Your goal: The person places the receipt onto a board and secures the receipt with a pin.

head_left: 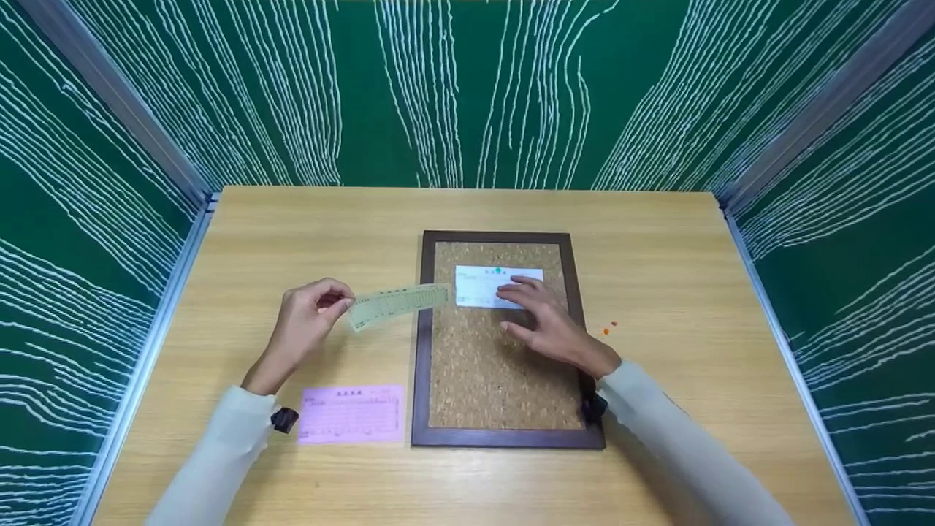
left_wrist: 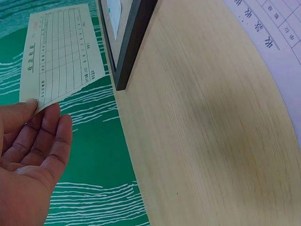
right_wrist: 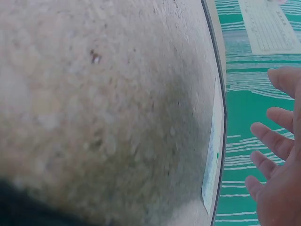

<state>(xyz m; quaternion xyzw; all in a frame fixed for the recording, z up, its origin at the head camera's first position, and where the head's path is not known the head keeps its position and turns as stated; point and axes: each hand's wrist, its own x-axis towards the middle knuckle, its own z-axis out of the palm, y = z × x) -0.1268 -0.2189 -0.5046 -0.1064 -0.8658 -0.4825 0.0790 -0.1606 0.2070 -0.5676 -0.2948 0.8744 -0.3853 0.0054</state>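
Note:
A pale yellow-green printed form [head_left: 398,305] is pinched at one corner between the thumb and fingers of my left hand [head_left: 310,314]. It hangs in the air, its far end over the left frame edge of a cork board [head_left: 504,372]. On the board's upper part lies a white form [head_left: 473,291] with a green pushpin [head_left: 498,270] at its top edge. My right hand [head_left: 544,321] hovers over the white form with its fingers spread, covering the lower right part. In the right wrist view the fingers [right_wrist: 275,141] are apart and hold nothing.
A pink form [head_left: 350,416] lies flat on the wooden table [head_left: 307,234], left of the board's lower part. Two tiny orange and red pieces [head_left: 605,332] lie right of the board. Green walls with white lines [head_left: 467,95] surround the table.

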